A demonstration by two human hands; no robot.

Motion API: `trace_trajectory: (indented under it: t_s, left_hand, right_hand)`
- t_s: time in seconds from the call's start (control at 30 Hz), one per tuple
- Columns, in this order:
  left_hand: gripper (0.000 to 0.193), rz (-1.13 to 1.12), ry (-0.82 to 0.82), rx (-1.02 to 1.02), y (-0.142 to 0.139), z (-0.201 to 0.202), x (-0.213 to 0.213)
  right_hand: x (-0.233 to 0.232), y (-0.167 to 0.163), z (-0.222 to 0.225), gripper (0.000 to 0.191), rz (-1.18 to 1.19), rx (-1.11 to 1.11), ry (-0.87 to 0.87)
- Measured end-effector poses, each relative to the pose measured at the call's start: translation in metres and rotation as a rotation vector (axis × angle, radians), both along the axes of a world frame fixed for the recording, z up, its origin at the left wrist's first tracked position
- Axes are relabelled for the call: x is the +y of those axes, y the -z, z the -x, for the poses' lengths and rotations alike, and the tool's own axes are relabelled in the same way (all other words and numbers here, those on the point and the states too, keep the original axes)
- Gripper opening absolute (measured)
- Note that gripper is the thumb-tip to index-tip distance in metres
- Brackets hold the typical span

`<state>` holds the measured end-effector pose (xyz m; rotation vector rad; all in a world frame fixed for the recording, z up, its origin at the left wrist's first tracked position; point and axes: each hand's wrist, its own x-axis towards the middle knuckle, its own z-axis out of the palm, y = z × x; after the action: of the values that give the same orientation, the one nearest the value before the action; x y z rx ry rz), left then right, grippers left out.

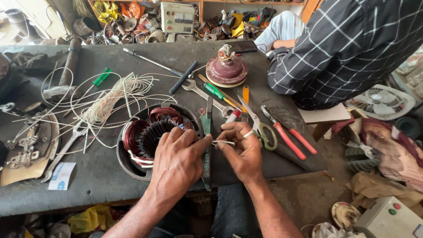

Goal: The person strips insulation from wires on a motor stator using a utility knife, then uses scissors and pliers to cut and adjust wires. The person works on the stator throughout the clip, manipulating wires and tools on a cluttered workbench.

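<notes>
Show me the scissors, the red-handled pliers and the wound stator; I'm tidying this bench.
scissors [260, 125], head view, pivot above the green handles.
red-handled pliers [288, 140], head view, left red grip.
wound stator [150, 132], head view, copper coils.

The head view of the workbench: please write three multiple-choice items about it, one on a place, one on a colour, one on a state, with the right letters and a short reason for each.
1. Where do the scissors lie?
A. just right of the right hand
B. on the floor
C. inside the stator

2. What colour are the handles of the pliers?
A. blue
B. red
C. yellow

3. What are the two hands doing?
A. resting flat, apart
B. both gripping a hammer
C. meeting over thin white sleeving, the left hand on the stator

Answers:
1 A, the scissors lie on the bench beside the right hand's ringed finger.
2 B, both long handles are red.
3 C, the fingertips of both hands pinch the white strips at the edge of the copper-wound stator.
</notes>
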<state>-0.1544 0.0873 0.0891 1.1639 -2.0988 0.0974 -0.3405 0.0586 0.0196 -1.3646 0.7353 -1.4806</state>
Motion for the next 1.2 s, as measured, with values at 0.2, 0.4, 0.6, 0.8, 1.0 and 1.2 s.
trace_trajectory:
  t_s: [0.2, 0.4, 0.6, 0.8, 1.0, 1.2]
  left_hand:
    - [0.04, 0.009, 0.0, 0.001, 0.005, -0.001, -0.001]
    - [0.043, -0.014, -0.002, -0.003, 0.0, -0.002, -0.002]
    - [0.046, 0.08, -0.007, 0.333, -0.014, 0.005, 0.025]
    - [0.028, 0.12, 0.042, 0.116, -0.015, 0.035, 0.036]
    - [0.011, 0.111, 0.11, 0.072, -0.002, 0.047, 0.037]
    - [0.007, -0.117, 0.21, -0.073, 0.039, 0.076, 0.067]
  right_hand:
    - [-0.002, -0.001, 0.004, 0.043, 0.035, 0.023, 0.0]
    - [-0.007, 0.006, -0.004, 0.042, 0.011, 0.016, 0.054]
    - [0.006, 0.01, 0.013, 0.054, 0.061, -0.221, 0.115]
    - [0.028, 0.018, 0.022, 0.062, 0.148, -0.312, 0.032]
    - [0.043, -0.016, 0.056, 0.025, 0.185, 0.173, 0.236]
    - [-0.011, -0.043, 0.102, 0.039, -0.083, 1.366, 0.556]
